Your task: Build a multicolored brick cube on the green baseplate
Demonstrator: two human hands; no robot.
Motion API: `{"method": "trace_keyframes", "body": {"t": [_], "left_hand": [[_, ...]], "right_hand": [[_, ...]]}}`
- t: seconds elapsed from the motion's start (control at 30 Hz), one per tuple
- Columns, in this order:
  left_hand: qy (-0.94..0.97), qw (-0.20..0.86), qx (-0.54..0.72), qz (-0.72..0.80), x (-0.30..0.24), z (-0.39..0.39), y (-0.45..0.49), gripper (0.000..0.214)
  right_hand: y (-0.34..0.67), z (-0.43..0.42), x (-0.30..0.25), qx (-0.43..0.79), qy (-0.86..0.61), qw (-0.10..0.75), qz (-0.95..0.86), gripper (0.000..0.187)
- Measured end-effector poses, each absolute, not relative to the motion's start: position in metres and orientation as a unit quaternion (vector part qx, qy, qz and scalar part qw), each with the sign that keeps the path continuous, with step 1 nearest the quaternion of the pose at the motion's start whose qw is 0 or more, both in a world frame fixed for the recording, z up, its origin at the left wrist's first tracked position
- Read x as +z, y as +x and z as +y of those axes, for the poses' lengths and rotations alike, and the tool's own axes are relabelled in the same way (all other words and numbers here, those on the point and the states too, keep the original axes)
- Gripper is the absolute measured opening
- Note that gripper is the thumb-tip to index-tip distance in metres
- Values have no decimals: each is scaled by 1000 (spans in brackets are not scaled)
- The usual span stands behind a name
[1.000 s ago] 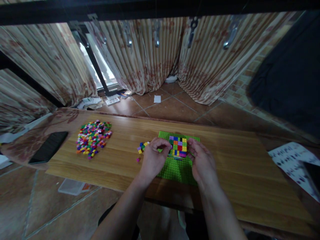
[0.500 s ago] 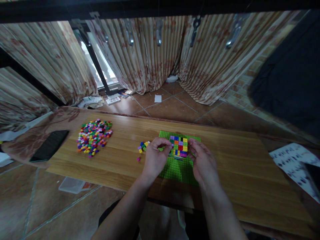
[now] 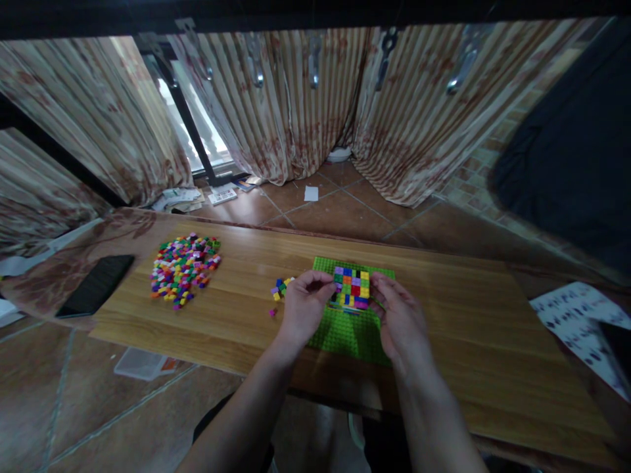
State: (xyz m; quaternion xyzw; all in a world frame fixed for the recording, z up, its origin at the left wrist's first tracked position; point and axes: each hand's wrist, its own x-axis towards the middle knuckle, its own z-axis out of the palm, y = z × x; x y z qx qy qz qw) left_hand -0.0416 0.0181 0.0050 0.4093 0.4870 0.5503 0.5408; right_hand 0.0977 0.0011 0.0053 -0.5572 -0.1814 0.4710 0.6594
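Note:
A block of multicoloured toy bricks (image 3: 353,286) stands on a green studded baseplate (image 3: 350,335). My left hand (image 3: 308,305) is at its left side, thumb and forefinger closed in a pinch. Whatever lies between those fingertips is too small to make out. On the opposite side, my right hand (image 3: 401,315) has its fingers slightly bent and apart, the tips at or close to the block's right edge. Just left of my left hand lie a few loose bricks (image 3: 280,288), partly hidden by it, and a single magenta brick (image 3: 273,313).
A large pile of mixed small bricks (image 3: 182,269) covers part of the wooden table (image 3: 236,263) on the left. Beyond it lies a black phone-like slab (image 3: 96,286). A printed sheet (image 3: 582,328) is at the right, and a clear plastic container (image 3: 140,363) sits on the floor.
My left hand has shifted slightly left and its fingertips sit a little lower against the block. My right hand stays at the right edge. The whole view has moved slightly.

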Motion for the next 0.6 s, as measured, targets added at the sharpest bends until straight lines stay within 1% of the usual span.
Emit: {"method": "trace_keyframes", "body": {"t": [0.6], "left_hand": [[367, 553, 558, 498, 9, 19, -34, 8]], "right_hand": [[98, 0, 4, 470, -555, 658, -196, 23]]}}
